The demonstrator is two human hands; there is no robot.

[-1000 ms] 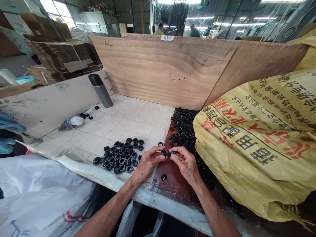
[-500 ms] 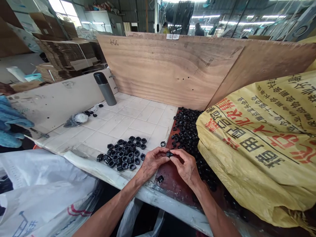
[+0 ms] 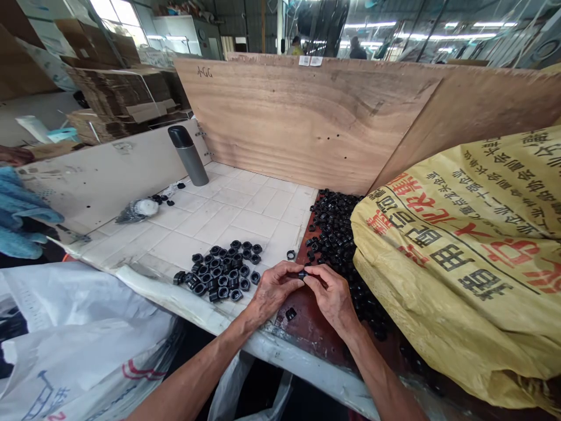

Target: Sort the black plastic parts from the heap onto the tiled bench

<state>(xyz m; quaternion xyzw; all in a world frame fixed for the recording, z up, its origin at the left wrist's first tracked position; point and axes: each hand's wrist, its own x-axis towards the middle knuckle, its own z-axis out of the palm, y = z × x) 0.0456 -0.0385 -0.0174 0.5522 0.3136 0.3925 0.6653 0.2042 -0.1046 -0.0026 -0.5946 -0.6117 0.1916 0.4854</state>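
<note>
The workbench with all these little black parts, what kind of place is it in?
Probably a factory or workshop: black parts heaped beside a yellow sack, stacked flattened cardboard behind, and long strip lights overhead.

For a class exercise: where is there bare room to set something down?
Bare pale tiles show between the grey flask, wooden board and cluster of black rings. It is crowded along the yellow sack, where a black heap lies, and where the left hand and right hand hold a black part.
</note>
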